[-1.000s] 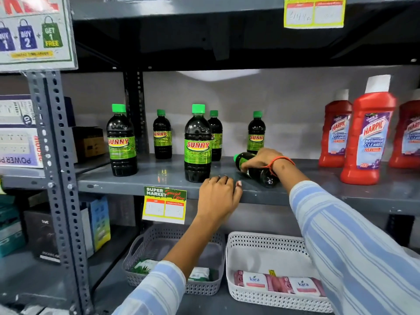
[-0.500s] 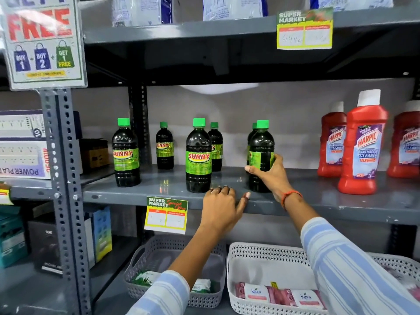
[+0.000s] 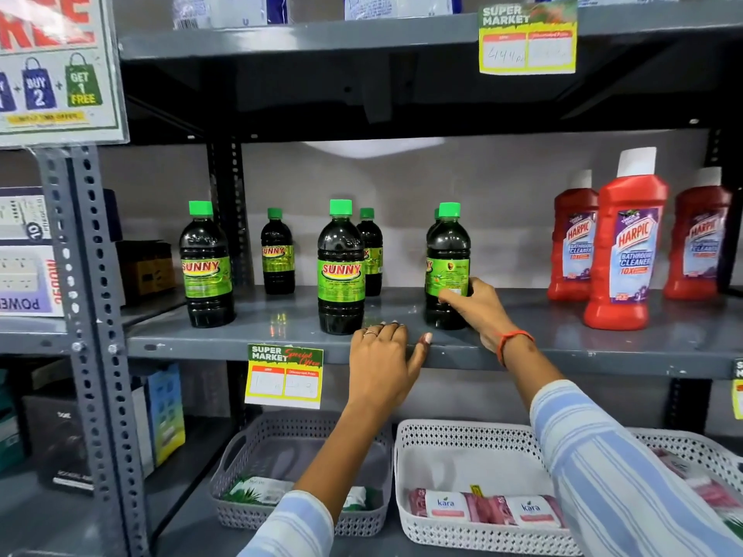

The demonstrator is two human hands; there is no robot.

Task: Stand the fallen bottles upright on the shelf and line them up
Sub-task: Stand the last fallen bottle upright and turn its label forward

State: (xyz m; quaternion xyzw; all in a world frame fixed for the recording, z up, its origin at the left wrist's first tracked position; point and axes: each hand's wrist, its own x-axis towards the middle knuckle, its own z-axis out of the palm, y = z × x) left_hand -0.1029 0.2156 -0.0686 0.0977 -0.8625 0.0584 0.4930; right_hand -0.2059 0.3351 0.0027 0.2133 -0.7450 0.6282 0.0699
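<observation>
Several dark Sunny bottles with green caps stand upright on the grey shelf (image 3: 281, 319). In the front row are a left bottle (image 3: 206, 267), a middle bottle (image 3: 341, 271) and a right bottle (image 3: 447, 255). My right hand (image 3: 474, 307) grips the right bottle low on its side, its label turned away. Smaller-looking bottles stand behind: one at the back left (image 3: 277, 255), one behind the middle bottle (image 3: 372, 251), one mostly hidden behind the right bottle. My left hand (image 3: 382, 359) rests on the shelf's front edge, fingers curled over it, holding no bottle.
Three red Harpic cleaner bottles (image 3: 621, 251) stand at the shelf's right. A price tag (image 3: 284, 375) hangs from the shelf edge. Below sit a grey basket (image 3: 297, 468) and a white basket (image 3: 466, 476) with packets. A slotted upright post (image 3: 96, 315) borders the left.
One second ago the right bottle lay on its side under my right hand. It now stands upright at the front right, still gripped. My left hand stayed on the shelf edge.
</observation>
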